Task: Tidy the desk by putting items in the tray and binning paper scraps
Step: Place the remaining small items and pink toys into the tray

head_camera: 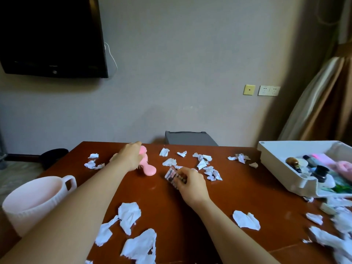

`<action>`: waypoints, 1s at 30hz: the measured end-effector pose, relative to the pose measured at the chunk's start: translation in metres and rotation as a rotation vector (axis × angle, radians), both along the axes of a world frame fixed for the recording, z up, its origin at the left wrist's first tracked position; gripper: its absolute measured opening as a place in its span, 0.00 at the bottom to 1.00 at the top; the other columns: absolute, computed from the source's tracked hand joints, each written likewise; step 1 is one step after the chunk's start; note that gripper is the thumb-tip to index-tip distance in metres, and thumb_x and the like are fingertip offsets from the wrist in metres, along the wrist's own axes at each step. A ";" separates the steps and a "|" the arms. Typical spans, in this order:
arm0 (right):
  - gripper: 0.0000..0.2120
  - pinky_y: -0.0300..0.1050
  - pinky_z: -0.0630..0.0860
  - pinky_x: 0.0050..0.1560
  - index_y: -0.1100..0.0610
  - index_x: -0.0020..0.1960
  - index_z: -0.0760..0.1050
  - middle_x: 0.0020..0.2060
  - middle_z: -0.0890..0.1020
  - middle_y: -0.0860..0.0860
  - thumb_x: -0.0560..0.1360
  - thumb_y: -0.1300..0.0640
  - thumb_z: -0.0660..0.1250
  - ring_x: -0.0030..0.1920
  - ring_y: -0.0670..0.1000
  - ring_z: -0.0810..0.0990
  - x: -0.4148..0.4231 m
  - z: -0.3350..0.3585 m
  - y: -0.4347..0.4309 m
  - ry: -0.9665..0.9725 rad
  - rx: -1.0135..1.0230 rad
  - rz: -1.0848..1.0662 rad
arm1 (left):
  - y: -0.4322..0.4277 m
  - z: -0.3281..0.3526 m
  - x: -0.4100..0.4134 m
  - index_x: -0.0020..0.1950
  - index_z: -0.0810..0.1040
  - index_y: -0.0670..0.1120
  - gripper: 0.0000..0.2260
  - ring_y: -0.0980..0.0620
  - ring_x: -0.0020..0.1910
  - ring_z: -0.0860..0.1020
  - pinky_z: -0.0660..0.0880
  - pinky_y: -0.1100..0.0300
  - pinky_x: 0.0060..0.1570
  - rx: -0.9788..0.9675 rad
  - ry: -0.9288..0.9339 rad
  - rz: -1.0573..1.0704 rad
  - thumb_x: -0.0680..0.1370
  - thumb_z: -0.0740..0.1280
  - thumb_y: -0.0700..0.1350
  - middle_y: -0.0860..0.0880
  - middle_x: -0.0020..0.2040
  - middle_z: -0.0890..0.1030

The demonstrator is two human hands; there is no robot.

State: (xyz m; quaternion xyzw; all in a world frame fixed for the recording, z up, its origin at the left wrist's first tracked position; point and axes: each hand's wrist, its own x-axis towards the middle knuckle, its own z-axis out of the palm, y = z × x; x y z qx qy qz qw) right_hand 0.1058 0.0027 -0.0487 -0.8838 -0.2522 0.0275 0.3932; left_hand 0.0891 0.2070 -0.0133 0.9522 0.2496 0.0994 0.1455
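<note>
Head view. A: What lies nearest, and how many?
B: 4 large paper scraps (129,216) lie on the near part of the desk (238,189). Over 20 lie on it in all, though those at the right edge are too blurred for an exact count. 1 pink bin (34,199) stands at the near left, beside the left forearm.
A: And the 2 hands?
B: Mid-desk, the right hand (192,185) pinches 1 printed packet (171,175) between thumb and curled fingers. Farther off and to the left, the left hand (127,157) curls over the upper end of 1 pink plastic item (149,169). Its long axis runs roughly away from the person, rounded end nearer.
A: Which relation governs the coming move?
B: Judged from the task, it is the position of the 1 tray (274,157). It already holds several items and lies right of both hands, at the desk's right edge. The right hand is nearer, so the left arm must travel farther.
</note>
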 end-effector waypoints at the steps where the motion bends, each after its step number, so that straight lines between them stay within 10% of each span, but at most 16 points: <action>1: 0.13 0.33 0.73 0.46 0.55 0.63 0.74 0.59 0.79 0.51 0.79 0.57 0.63 0.49 0.45 0.77 -0.001 0.001 -0.001 0.014 -0.001 -0.004 | -0.001 0.000 -0.002 0.70 0.67 0.43 0.19 0.40 0.66 0.71 0.69 0.47 0.64 -0.003 -0.001 -0.006 0.80 0.61 0.44 0.41 0.68 0.71; 11: 0.13 0.41 0.78 0.48 0.57 0.61 0.73 0.60 0.78 0.55 0.78 0.64 0.61 0.56 0.53 0.79 -0.017 0.024 -0.012 0.101 0.025 -0.088 | -0.038 0.023 -0.029 0.62 0.73 0.45 0.17 0.45 0.57 0.75 0.72 0.57 0.50 -0.012 -0.016 -0.117 0.74 0.69 0.43 0.44 0.60 0.77; 19: 0.25 0.50 0.81 0.48 0.55 0.65 0.70 0.50 0.80 0.54 0.71 0.71 0.62 0.50 0.57 0.81 -0.027 0.072 -0.065 0.010 0.100 -0.113 | -0.106 0.058 -0.063 0.66 0.72 0.51 0.21 0.46 0.62 0.73 0.70 0.55 0.61 0.014 -0.072 -0.278 0.73 0.68 0.47 0.50 0.64 0.76; 30: 0.16 0.46 0.77 0.48 0.53 0.60 0.75 0.52 0.82 0.56 0.75 0.65 0.61 0.50 0.55 0.80 -0.030 0.120 -0.190 -0.188 0.031 -0.254 | -0.225 0.104 -0.079 0.58 0.76 0.48 0.17 0.47 0.53 0.76 0.73 0.57 0.52 -0.041 -0.244 -0.526 0.71 0.71 0.48 0.49 0.56 0.80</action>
